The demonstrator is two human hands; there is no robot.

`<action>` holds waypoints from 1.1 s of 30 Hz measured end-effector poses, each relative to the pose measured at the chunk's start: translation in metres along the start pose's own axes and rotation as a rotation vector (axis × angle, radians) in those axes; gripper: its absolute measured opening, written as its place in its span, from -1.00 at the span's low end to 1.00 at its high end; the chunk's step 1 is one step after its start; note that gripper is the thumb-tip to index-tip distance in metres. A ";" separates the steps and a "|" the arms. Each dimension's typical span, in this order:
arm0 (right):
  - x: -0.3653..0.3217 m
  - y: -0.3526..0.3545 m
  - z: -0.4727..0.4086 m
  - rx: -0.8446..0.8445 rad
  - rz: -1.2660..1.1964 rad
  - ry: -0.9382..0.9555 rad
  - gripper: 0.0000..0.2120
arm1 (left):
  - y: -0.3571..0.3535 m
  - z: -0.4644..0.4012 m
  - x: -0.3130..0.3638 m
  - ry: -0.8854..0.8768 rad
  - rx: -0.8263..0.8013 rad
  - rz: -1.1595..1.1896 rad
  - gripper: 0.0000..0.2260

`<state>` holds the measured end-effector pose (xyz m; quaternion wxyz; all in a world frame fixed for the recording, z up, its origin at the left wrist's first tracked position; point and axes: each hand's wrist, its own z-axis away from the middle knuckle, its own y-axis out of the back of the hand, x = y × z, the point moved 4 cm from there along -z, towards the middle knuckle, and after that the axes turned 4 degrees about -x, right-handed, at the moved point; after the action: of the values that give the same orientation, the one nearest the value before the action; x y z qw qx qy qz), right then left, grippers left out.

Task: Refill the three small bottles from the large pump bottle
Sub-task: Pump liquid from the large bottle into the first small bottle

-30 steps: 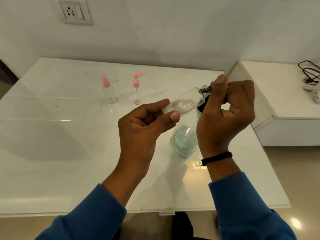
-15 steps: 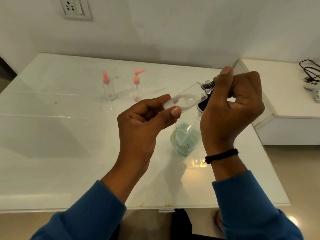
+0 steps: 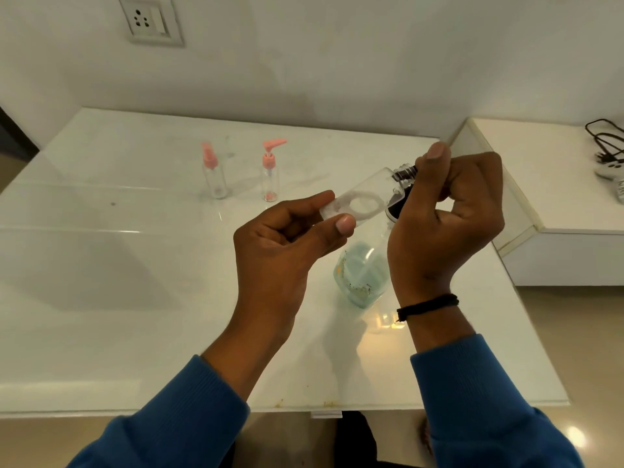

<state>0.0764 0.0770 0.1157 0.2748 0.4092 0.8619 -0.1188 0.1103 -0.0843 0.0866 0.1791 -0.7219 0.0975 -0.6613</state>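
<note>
1. A wall socket (image 3: 151, 20) is sitting on the wall far up and to the left of both grips.
2. Two small bottles with pink pump tops are standing upright on the white counter (image 3: 101, 265), beyond and to the left of the left grip: the left pink-top bottle (image 3: 214, 172) and the right pink-top bottle (image 3: 270, 172), near each other but not touching.
3. The left hand (image 3: 283, 244) is pinching the base end of a clear small bottle (image 3: 361, 201) between thumb and forefinger, so this grip is narrow and holding the bottle.
4. The clear small bottle is lying tilted in the air above the counter, its neck rising toward the right grip, with a whitish film inside it.
5. The large bottle (image 3: 359, 275), holding pale blue-green liquid, is standing on the counter just below and between the two grips, partly hidden by the right hand.
6. The right hand (image 3: 445, 221) is curling its fingers and thumb round the dark threaded neck of the clear small bottle; whether a cap is inside this grip cannot be told.
7. A black band (image 3: 427, 305) is circling the right wrist.
8. A side cabinet (image 3: 553, 184) is standing right of the right grip, carrying black cables (image 3: 604, 140).
</note>
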 end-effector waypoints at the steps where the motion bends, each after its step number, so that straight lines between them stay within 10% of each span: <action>1: 0.000 0.000 -0.001 -0.002 0.006 0.003 -0.66 | 0.000 0.000 0.000 0.000 0.001 0.002 -0.58; 33: -0.002 0.001 -0.005 -0.007 0.021 0.024 -0.64 | -0.001 0.001 0.002 -0.006 -0.001 0.007 -0.60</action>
<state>0.0757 0.0785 0.1206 0.2669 0.4190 0.8611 -0.1081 0.1111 -0.0841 0.0883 0.1813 -0.7237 0.0996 -0.6584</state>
